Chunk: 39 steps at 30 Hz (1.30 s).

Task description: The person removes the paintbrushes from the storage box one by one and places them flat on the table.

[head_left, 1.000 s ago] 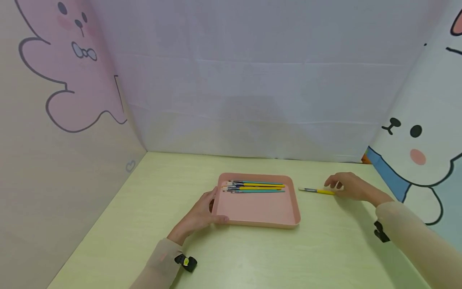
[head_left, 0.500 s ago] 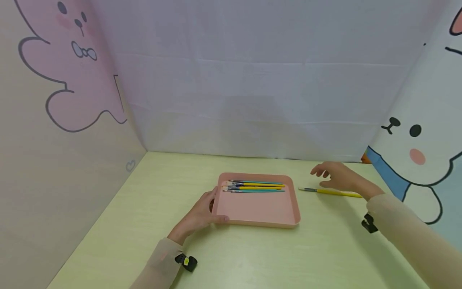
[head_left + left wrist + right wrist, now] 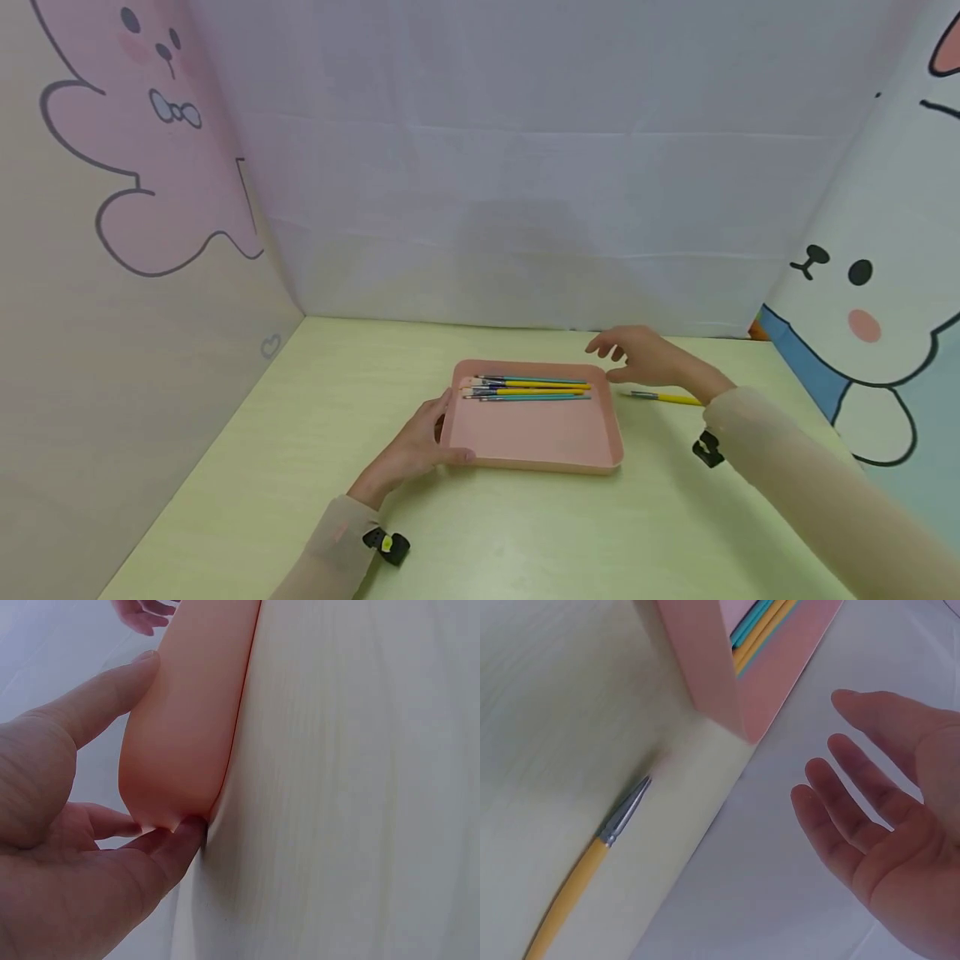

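Tray (image 3: pixel 540 437) mid-table (image 3: pixel 300 467), brushes (image 3: pixel 528 387) in its far part, one brush (image 3: pixel 667 398) lying right of it

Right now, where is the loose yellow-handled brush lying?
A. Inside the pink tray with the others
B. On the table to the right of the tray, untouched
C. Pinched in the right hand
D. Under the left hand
B. The yellow brush lies on the table beside the pink tray, while the right hand hovers open above it, holding nothing.
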Motion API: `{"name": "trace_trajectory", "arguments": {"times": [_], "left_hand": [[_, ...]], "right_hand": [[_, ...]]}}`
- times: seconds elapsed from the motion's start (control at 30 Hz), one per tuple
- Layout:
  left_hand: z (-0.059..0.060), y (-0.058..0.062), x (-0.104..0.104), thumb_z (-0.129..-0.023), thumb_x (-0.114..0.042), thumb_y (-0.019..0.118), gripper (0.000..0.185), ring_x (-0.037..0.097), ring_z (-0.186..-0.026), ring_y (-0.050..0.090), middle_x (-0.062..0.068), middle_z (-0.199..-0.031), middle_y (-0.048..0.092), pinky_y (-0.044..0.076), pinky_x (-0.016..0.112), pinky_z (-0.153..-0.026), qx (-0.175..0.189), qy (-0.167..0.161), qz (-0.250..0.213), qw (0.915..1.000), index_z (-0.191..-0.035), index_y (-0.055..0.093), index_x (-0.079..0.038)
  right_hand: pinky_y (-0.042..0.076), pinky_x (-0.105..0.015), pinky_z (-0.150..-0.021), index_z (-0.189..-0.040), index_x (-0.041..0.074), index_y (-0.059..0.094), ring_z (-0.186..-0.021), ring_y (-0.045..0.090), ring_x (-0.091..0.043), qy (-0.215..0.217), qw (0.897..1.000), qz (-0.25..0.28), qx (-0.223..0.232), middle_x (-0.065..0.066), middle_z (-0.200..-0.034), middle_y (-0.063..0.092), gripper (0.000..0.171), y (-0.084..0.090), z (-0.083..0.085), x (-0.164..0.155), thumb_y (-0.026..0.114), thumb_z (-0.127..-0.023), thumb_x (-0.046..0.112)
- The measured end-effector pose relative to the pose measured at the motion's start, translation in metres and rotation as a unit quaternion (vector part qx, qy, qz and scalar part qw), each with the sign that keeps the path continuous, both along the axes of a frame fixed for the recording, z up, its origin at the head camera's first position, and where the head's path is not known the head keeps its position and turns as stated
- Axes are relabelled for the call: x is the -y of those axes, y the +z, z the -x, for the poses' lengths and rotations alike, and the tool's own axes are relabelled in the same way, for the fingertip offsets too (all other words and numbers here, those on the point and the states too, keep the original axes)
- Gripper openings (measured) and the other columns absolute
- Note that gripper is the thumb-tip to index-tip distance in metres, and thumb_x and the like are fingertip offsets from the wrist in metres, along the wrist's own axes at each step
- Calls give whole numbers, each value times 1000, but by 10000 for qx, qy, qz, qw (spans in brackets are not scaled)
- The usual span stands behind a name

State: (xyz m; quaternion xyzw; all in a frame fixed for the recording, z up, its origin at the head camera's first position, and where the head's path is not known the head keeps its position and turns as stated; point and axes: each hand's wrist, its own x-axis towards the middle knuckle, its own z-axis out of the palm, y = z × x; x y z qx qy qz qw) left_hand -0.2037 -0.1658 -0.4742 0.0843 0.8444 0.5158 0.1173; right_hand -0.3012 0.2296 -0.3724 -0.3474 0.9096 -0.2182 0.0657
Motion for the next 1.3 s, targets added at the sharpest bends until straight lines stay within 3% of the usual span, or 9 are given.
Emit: {"name": "trace_trajectory", "arguments": {"times": [0.3, 0.53, 0.77, 1.0, 1.3], "left_hand": [[1, 1, 1, -82, -27, 95, 120, 32, -141, 46, 18, -166, 32, 36, 57, -120, 11, -71, -149, 9999, -172, 17, -14], [2, 2, 0, -82, -27, 95, 120, 31, -138, 48, 18, -165, 34, 38, 56, -119, -4, -113, -112, 9999, -172, 17, -13], [1, 1, 1, -81, -28, 96, 121, 31, -138, 47, 18, -165, 33, 37, 56, -119, -10, -73, -83, 9999, -172, 17, -13], [1, 1, 1, -81, -28, 96, 121, 33, -142, 45, 19, -166, 33, 36, 58, -120, -8, -63, -86, 9999, -172, 17, -12], [2, -1, 2, -82, -29, 95, 120, 33, -144, 43, 18, -166, 32, 34, 58, -121, -5, -75, -89, 9999, -172, 16, -12]], "right_hand": [[59, -49, -92, -132, -1, 70, -105, 72, -31, 345, 9991, -167, 173, -17, -129, 71, 32, -7, 7, 37, 69, -101, 6], [58, -44, -95, -137, 0, 67, -109, 68, -30, 245, 9967, -394, 667, -16, -126, 69, 45, -16, 10, 59, 74, -93, -7], [58, -41, -91, -132, 3, 72, -102, 68, -24, 495, 9959, -589, 473, -11, -119, 72, 43, -29, 15, 80, 77, -90, -6], [54, -44, -99, -131, 8, 74, -109, 64, -24, 249, 9927, -832, 841, -7, -124, 71, 45, -36, 15, 95, 74, -88, -6], [51, -48, -104, -131, 5, 74, -114, 62, -27, 102, 9896, -894, 1125, -9, -129, 70, 43, -36, 7, 104, 71, -89, -6]]}}
